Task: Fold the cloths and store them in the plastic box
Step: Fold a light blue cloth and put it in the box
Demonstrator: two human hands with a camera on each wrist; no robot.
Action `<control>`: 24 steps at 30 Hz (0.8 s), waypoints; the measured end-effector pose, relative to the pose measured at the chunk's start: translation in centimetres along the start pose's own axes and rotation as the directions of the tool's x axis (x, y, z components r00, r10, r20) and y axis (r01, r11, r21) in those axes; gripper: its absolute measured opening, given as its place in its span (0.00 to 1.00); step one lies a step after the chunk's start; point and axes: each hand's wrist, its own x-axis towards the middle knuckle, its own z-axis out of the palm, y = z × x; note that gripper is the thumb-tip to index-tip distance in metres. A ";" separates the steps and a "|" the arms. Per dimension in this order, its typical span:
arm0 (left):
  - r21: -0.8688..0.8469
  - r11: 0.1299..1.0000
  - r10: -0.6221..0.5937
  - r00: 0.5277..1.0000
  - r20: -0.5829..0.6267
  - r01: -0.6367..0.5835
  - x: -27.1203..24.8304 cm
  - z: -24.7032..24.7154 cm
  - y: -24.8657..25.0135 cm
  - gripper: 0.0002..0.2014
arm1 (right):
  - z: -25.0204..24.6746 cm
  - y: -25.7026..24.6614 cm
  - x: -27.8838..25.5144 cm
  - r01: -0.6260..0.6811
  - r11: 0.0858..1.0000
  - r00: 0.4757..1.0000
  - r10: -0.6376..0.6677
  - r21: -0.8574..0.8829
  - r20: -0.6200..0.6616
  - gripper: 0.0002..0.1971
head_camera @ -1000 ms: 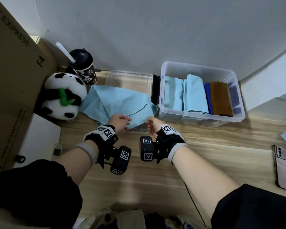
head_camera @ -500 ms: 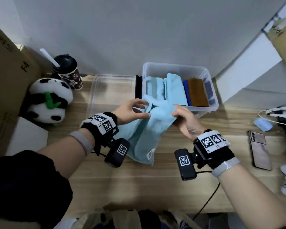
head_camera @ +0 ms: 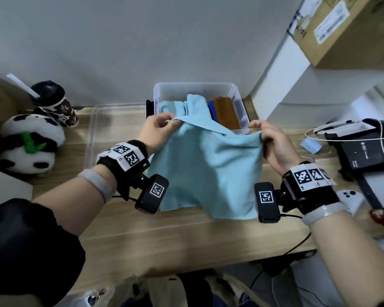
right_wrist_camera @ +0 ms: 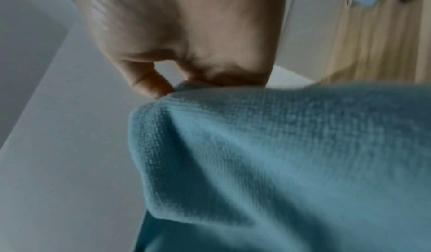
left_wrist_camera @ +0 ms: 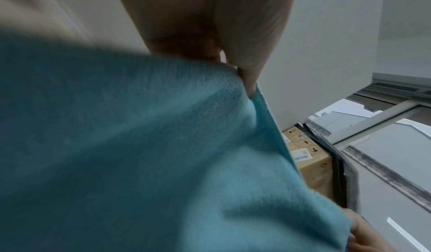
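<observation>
A soft light blue square cloth (head_camera: 205,169) hangs in the air over the wooden table. It is held up by its two top corners and is spread wide, with its bottom edge loose and wavy. Behind it sits a clear plastic box (head_camera: 157,94) with no lid on. Inside the box are folded cloths standing side by side: light blue ones (head_camera: 175,109), a dark blue one (head_camera: 212,109) and a brown one (head_camera: 227,111).

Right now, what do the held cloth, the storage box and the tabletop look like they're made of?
Cloth: looks like soft microfibre or terry, matte light blue; the right wrist view shows a fine looped weave and it drapes limply.
Box: clear, slightly glossy plastic; the folded cloths show through its walls.
Tabletop: pale wood grain, smooth; probably laminate, though solid wood can't be ruled out.
</observation>
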 end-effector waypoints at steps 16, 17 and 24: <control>0.178 0.981 0.065 0.994 0.086 -0.079 -0.3 1.5 3.5 0.10 | -0.9 0.1 -0.1 0.286 0.854 0.947 -0.322 -0.435 -0.010 0.14; 0.215 0.975 0.035 0.996 0.086 -0.053 -0.2 1.1 3.1 0.10 | -1.3 -0.2 0.0 0.309 0.856 0.933 -0.356 -0.415 -0.039 0.14; 0.285 0.957 -0.037 0.996 -0.083 0.059 0.3 -2.1 0.5 0.09 | -4.2 -1.6 1.3 0.320 0.797 0.847 -0.483 -0.512 -0.223 0.06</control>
